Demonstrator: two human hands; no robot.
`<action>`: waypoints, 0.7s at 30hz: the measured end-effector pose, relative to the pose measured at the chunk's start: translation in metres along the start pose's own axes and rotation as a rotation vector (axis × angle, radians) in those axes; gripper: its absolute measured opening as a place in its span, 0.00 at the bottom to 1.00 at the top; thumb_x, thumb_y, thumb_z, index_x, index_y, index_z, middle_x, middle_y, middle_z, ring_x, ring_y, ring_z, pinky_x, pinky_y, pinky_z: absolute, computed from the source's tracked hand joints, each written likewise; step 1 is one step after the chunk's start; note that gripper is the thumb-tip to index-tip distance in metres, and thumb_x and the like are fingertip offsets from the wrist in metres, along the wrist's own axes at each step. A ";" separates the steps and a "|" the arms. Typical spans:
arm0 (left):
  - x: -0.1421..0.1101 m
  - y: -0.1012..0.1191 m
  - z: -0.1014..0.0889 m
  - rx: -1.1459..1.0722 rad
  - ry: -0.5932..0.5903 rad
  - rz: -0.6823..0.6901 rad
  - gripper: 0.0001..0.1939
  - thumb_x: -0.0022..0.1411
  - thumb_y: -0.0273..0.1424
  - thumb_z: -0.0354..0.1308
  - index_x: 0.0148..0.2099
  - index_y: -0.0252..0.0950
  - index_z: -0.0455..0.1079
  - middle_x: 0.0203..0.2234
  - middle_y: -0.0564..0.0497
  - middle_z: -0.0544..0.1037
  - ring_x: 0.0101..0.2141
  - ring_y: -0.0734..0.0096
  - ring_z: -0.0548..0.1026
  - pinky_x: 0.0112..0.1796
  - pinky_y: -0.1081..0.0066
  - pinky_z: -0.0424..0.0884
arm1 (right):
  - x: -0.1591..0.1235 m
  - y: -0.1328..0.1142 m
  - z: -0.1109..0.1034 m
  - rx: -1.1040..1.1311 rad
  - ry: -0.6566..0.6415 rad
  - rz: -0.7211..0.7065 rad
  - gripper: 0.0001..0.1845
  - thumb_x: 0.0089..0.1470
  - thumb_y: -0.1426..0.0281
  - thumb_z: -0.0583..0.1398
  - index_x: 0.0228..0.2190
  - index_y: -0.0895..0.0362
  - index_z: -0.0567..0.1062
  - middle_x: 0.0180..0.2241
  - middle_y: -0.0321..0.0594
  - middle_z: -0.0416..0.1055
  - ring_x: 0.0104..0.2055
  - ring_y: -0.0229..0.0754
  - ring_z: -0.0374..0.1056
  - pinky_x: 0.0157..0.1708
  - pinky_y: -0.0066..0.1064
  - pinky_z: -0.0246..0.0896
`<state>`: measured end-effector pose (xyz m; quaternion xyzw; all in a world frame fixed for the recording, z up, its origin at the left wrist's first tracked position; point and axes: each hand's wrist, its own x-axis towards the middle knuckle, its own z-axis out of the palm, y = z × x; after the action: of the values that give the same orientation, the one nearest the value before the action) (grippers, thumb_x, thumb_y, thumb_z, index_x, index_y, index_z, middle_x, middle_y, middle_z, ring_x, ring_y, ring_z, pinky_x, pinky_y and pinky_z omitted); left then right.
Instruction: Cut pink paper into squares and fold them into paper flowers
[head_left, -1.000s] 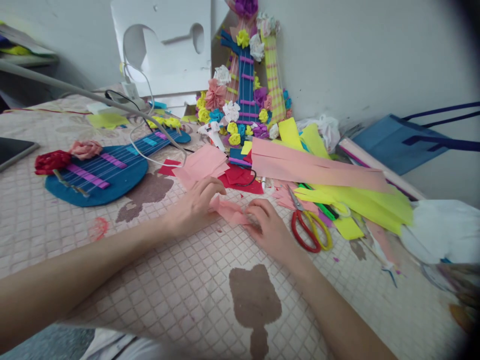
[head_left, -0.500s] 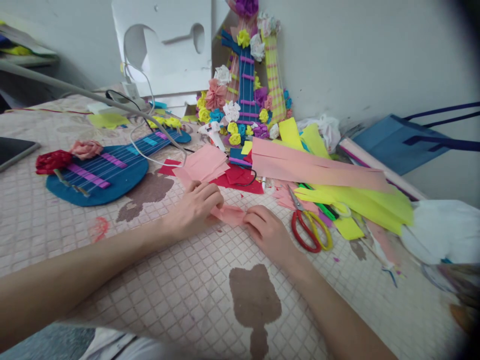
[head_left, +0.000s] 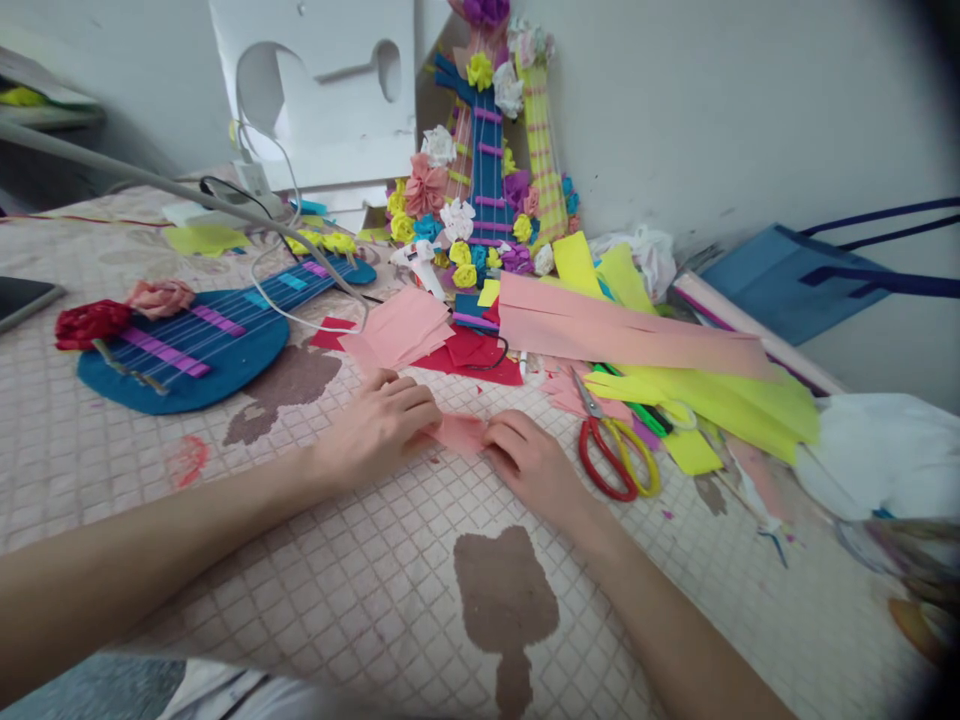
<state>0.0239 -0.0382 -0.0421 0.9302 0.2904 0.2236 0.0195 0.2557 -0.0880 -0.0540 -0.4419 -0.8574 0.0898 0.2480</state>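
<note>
A small piece of pink crepe paper [head_left: 460,433] lies low over the table between my two hands. My left hand [head_left: 386,425] is closed on its left end, with the fingertips partly hidden behind the knuckles. At the other end, the bent fingers of my right hand [head_left: 529,462] pinch the paper's edge. Just beyond my left hand is a stack of pink crepe paper sheets [head_left: 401,328], resting partly on red paper [head_left: 472,350]. Scissors [head_left: 611,445] with one red and one yellow handle lie to the right of my right hand.
A blue paper guitar [head_left: 187,350] with paper flowers lies at left, crossed by a white cable [head_left: 259,270]. Behind stand flower-covered paper guitars [head_left: 487,170] and a glue gun [head_left: 420,265]. Long pink strips [head_left: 622,325] and yellow paper [head_left: 750,405] spread at right on the quilted tablecloth [head_left: 360,590].
My left hand has shifted slightly over the paper, and less of the pink piece's left end shows. The whole view has moved a little; my right hand keeps its pinch.
</note>
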 end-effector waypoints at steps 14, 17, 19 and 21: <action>-0.003 -0.003 0.007 -0.476 -0.113 -0.146 0.04 0.54 0.21 0.54 0.31 0.33 0.67 0.28 0.52 0.71 0.29 0.74 0.69 0.31 0.75 0.63 | -0.003 -0.004 0.004 0.018 -0.053 -0.024 0.08 0.58 0.76 0.53 0.35 0.54 0.69 0.40 0.42 0.69 0.42 0.41 0.67 0.40 0.33 0.65; -0.003 -0.001 0.004 -0.488 -0.135 -0.136 0.05 0.57 0.22 0.53 0.32 0.33 0.69 0.30 0.51 0.71 0.32 0.73 0.69 0.33 0.74 0.64 | -0.004 -0.005 0.004 0.039 -0.061 0.006 0.07 0.57 0.77 0.53 0.35 0.54 0.69 0.40 0.42 0.68 0.42 0.41 0.67 0.41 0.33 0.64; -0.004 0.001 0.002 -0.453 -0.132 -0.175 0.06 0.57 0.22 0.53 0.31 0.33 0.70 0.31 0.50 0.71 0.33 0.73 0.69 0.35 0.73 0.64 | -0.004 -0.006 0.004 0.070 -0.069 0.016 0.07 0.57 0.77 0.53 0.34 0.55 0.69 0.40 0.41 0.68 0.42 0.40 0.66 0.41 0.32 0.63; -0.005 0.003 0.002 -0.406 -0.130 -0.228 0.05 0.58 0.24 0.54 0.30 0.34 0.71 0.30 0.51 0.71 0.33 0.72 0.69 0.34 0.73 0.63 | -0.003 -0.007 0.004 0.107 -0.073 0.031 0.07 0.57 0.76 0.53 0.34 0.55 0.69 0.40 0.40 0.68 0.42 0.40 0.66 0.40 0.31 0.62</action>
<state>0.0228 -0.0427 -0.0458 0.8807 0.3409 0.2136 0.2499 0.2499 -0.0948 -0.0562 -0.4378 -0.8528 0.1554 0.2384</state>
